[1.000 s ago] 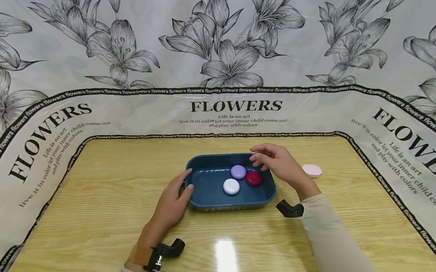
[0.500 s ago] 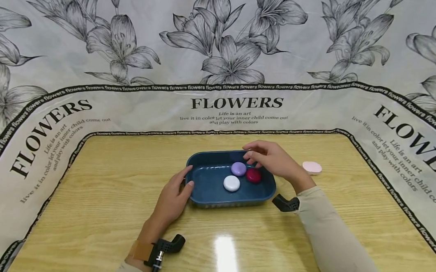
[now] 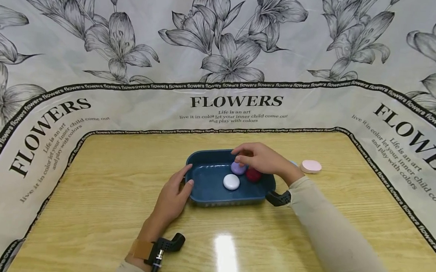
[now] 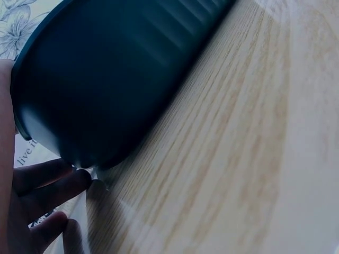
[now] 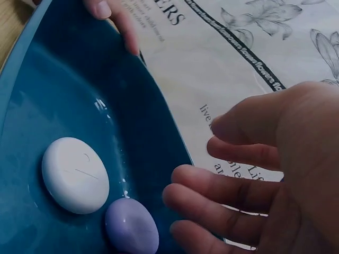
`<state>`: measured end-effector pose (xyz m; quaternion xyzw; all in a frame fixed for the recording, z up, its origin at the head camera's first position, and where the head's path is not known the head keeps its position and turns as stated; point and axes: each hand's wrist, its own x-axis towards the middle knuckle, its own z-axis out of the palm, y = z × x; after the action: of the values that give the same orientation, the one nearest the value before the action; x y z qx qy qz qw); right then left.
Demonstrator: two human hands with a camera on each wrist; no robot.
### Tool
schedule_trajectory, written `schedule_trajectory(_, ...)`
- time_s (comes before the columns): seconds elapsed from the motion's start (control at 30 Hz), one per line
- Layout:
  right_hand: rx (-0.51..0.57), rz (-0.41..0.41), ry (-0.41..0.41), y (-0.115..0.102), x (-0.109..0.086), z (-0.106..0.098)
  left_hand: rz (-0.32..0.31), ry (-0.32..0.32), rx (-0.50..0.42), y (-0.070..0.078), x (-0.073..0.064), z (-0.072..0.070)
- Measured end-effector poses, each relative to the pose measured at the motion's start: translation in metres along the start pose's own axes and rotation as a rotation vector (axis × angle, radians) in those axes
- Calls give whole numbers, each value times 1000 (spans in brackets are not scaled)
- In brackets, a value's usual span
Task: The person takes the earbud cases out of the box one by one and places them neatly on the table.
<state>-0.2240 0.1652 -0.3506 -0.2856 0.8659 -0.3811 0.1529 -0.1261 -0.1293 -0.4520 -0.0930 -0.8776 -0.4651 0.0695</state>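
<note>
A dark blue rectangular dish [image 3: 209, 191] stands on the table. My left hand [image 3: 173, 194] grips its left end, thumb and forefinger over the rim, the other fingers low against the outside in the left wrist view. Inside lie a smooth white round piece [image 3: 231, 182], a purple one [image 3: 237, 169] and a dark red one [image 3: 253, 176], all pebble-like. Thin lines mark the white piece in the right wrist view. My right hand [image 3: 260, 158] hovers over the dish's back right, fingers loosely bent with nothing between them. It partly covers the purple and red pieces.
A pink oval piece [image 3: 311, 166] lies on the wooden table [image 3: 107, 196], right of the dish. A sliver of something light blue [image 3: 293, 163] shows behind my right wrist. A flower-printed cloth [image 3: 237, 112] rises behind and at both sides of the table.
My right hand has moved left over the dish and now overlaps the purple and red pieces. The light blue sliver has come into sight behind its wrist. My left hand has stayed put.
</note>
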Motion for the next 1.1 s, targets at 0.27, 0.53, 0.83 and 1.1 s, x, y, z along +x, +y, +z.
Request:
schedule_trajectory(0.27, -96, 18, -95, -5, 7, -1, 3, -7, 2, 1, 2, -1)
schedule_trajectory(0.53, -150, 23, -138, -8, 10, -3, -5, -8, 8, 0, 2, 0)
schedule_trajectory(0.83, -215, 39, -251, -16, 15, 1, -7, -4, 7, -1, 2, -1)
schedule_trajectory(1.1, -297, 52, -291, -18, 18, 8, -10, -4, 3, -1, 1, 0)
